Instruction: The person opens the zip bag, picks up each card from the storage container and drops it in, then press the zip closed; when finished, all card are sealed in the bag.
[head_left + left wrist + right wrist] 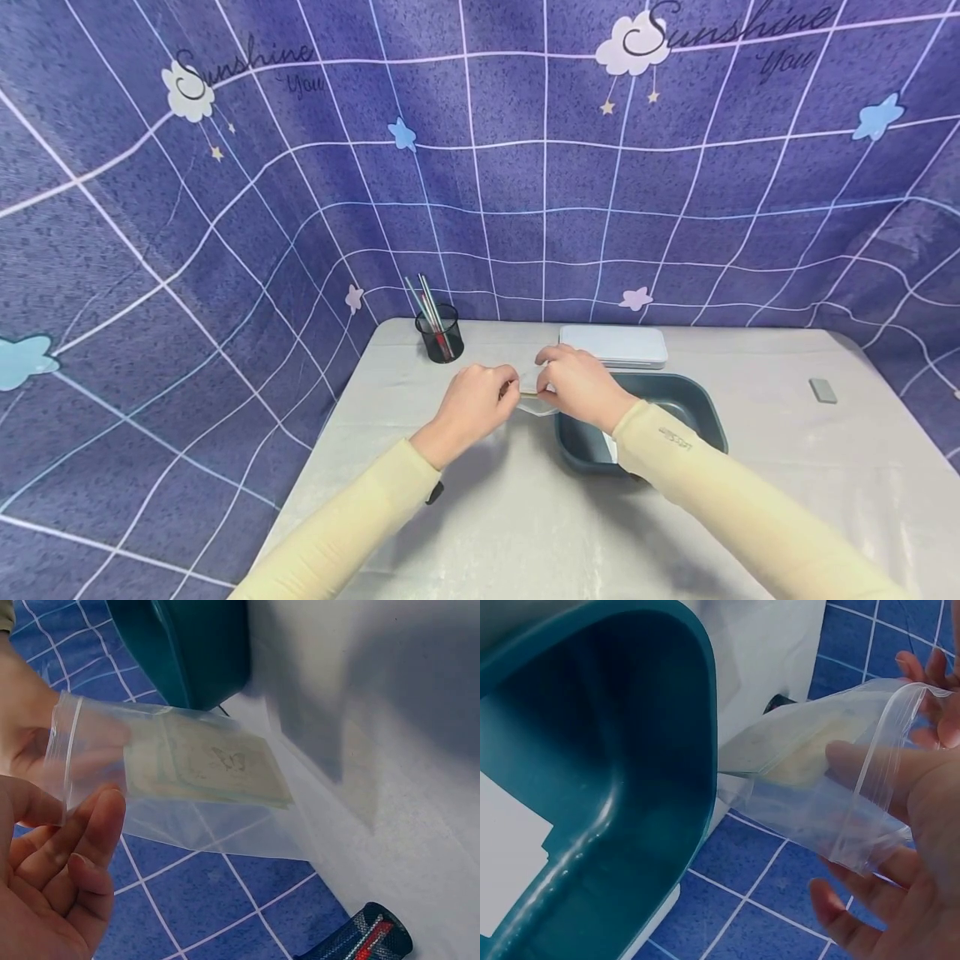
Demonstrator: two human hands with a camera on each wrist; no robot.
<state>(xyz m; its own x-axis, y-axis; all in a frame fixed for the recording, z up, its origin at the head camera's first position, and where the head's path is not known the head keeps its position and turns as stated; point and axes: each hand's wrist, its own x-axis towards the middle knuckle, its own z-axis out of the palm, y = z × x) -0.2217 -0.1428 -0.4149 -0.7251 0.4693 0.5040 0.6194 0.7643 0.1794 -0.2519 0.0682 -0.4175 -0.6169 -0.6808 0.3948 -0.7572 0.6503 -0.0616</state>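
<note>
A clear zip bag (214, 829) hangs between the two hands, over the table just left of the teal basin (708, 408). Pale flat sheets (217, 761) with a small dark mark lie inside it. At the bag's zip edge, my left hand (477, 404) pinches one side between thumb and fingers. My right hand (581, 383) holds the other side of the mouth; its thumb (862, 761) reaches past the zip line toward the sheets, while other fingers stay on the bag's outer side. Whether that thumb touches the sheets, I cannot tell.
White paper (510, 855) lies in the basin. Behind stands a white flat case (615, 343); at the back left, a black mesh cup (442, 340) holds several pens. A small grey block (822, 390) lies far right. A dark object (435, 492) sits beside the left forearm.
</note>
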